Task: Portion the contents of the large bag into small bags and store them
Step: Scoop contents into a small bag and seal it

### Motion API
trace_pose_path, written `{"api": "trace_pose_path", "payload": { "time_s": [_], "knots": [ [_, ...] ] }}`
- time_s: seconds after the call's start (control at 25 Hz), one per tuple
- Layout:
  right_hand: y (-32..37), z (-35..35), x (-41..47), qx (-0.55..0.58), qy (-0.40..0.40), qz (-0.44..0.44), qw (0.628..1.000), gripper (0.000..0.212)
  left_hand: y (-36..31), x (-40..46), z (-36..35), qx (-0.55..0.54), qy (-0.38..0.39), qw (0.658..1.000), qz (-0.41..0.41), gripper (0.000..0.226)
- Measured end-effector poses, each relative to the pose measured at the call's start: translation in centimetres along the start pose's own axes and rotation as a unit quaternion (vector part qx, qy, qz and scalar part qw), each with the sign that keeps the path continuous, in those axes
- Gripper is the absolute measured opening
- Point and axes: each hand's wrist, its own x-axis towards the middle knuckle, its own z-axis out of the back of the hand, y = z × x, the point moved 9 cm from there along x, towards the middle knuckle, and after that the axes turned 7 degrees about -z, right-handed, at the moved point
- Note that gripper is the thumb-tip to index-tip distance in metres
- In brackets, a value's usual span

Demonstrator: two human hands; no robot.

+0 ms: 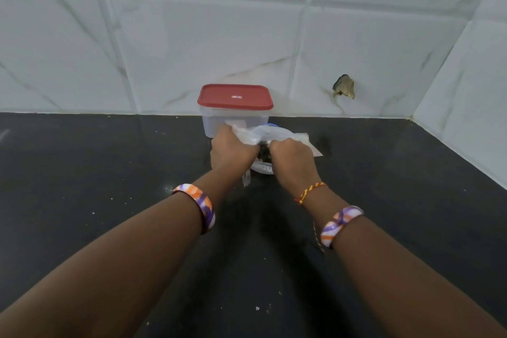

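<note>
A crinkly clear plastic bag (270, 133) with something dark inside sits on the shiny black worktop (82, 173), just in front of a see-through plastic box (216, 123) with a red lid (235, 96). Both hands are on the bag. The left hand (231, 149) has its fingers curled tight round the bag's left side, so its grip is holding the bag. The right hand (290, 155) is curled round the bag's right side and its grip holds the bag too. The dark stuff shows in the gap between the two hands. A bit of clear plastic also pokes out under the hands. The box stands against the white tiled wall (164, 35). Each arm wears an orange, purple and white bangle (201, 204), and the right wrist has a red and yellow thread band (311, 191). The wall has a dark broken hole (344, 86) to the right of the box.
</note>
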Motion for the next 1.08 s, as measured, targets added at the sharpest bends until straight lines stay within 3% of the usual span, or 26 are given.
{"api": "trace_pose_path", "payload": {
  "time_s": [0.08,0.2,0.28,0.36,0.48,0.56,0.76,1.08],
  "knots": [
    [-1.6,-1.1,1.4,0.01,0.015,-0.06,0.998,0.024,-0.7,0.9,-0.1,-0.042,-0.025,0.998,0.037,0.032],
    [-6.1,-2.6,3.3,0.156,0.03,-0.186,0.97,0.022,-3.5,2.6,-2.4,-0.087,-0.014,0.996,0.028,0.045],
    [-9.3,-4.0,3.4,0.302,0.048,-0.294,0.905,0.021,-6.7,3.1,-5.2,-0.064,0.049,0.996,-0.042,0.06],
    [-11.1,-5.5,2.6,0.434,0.069,-0.387,0.811,0.022,-8.7,2.9,-7.6,-0.016,0.112,0.988,-0.103,0.063],
    [-11.2,-7.3,1.4,0.473,0.12,-0.461,0.741,0.022,-8.1,3.6,-7.8,0.015,0.113,0.987,-0.116,0.063],
    [-10.8,-7.4,1.2,0.486,0.119,-0.475,0.724,0.007,-7.6,4.2,-6.3,0.031,0.072,0.99,-0.119,0.061],
    [-10.1,-5.2,2.1,0.526,0.065,-0.415,0.74,0.014,-6.1,5.3,-1.7,0.059,-0.017,0.99,-0.126,0.046],
    [-8.5,-2.7,0.0,0.566,0.04,-0.416,0.711,0.015,-3.4,4.6,1.4,0.153,-0.013,0.98,-0.129,0.052]
  ]
}}
